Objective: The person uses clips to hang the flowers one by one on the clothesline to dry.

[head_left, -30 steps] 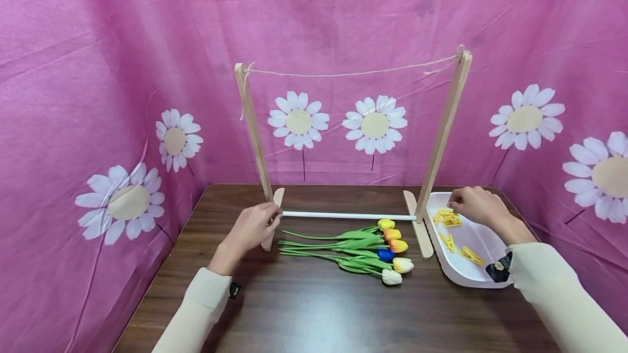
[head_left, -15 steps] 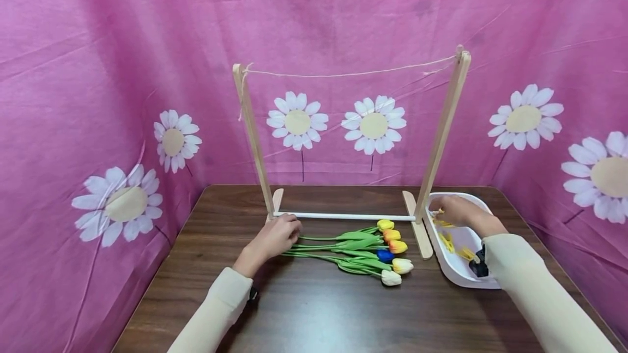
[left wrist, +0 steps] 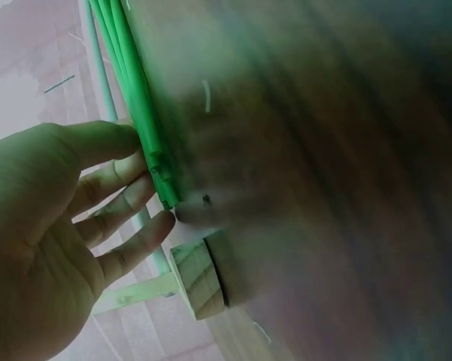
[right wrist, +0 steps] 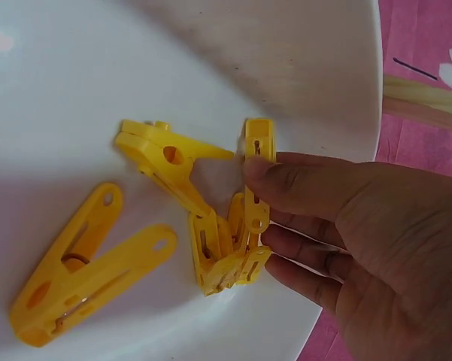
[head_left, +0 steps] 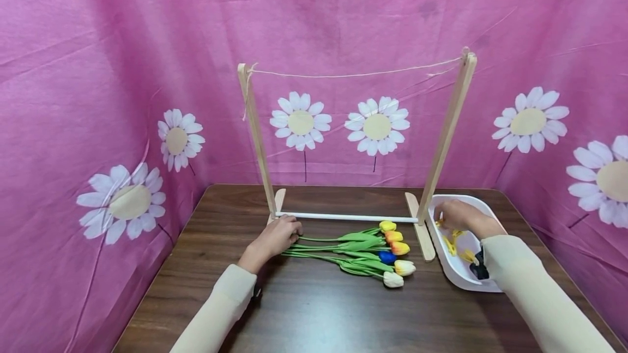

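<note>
Pinched between thumb and fingers, the right hand's narrow grip holds a yellow clothespin in the white tray just right of the wooden frame; it looks light, stiff and smooth, probably best taken by its two flat arms. That arm reaches forward, hand dipped into the tray. Near the frame's left foot, the left hand's grip is loosely spread, fingertips touching the stems of artificial tulips, likely light and bendable, lying in front of the frame.
</note>
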The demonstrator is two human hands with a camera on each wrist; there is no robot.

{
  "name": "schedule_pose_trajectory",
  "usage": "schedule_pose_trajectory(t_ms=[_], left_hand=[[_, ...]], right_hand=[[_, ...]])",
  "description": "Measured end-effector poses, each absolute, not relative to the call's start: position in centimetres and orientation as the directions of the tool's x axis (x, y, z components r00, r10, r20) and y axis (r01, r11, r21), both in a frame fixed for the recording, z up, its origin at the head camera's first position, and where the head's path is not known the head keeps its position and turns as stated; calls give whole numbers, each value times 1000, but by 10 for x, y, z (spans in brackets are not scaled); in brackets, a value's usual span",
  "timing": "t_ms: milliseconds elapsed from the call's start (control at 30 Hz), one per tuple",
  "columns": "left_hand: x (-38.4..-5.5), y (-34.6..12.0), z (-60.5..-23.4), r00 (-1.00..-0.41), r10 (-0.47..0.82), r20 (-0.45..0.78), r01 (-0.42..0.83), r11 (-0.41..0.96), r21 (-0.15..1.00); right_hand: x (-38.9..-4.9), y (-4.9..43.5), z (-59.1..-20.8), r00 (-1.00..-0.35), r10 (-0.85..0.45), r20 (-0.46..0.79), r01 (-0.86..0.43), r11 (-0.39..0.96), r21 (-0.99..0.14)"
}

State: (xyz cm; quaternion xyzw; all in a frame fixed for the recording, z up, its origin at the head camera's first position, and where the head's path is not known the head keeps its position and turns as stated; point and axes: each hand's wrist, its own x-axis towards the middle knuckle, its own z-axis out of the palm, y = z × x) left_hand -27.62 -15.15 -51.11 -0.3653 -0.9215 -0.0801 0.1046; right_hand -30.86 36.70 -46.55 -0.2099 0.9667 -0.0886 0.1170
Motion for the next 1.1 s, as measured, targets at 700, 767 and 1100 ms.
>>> schedule_pose_trajectory(t_ms=[700,767,1100], left_hand=[[-274,-156,-499,-828,517,216,559,739,376],[-274,-156,-495,-833,500,236,551,714,433],[-272,-147,-472,-917,359,175,327,424,845]], right_hand=[[-302,373,-463,-894,-443,-67,-409,868,-282],[-302,374,-462,-903,-427,-54,-396,873,-285],[-310,380,-449,-964,-264,20,-253,895,-367]])
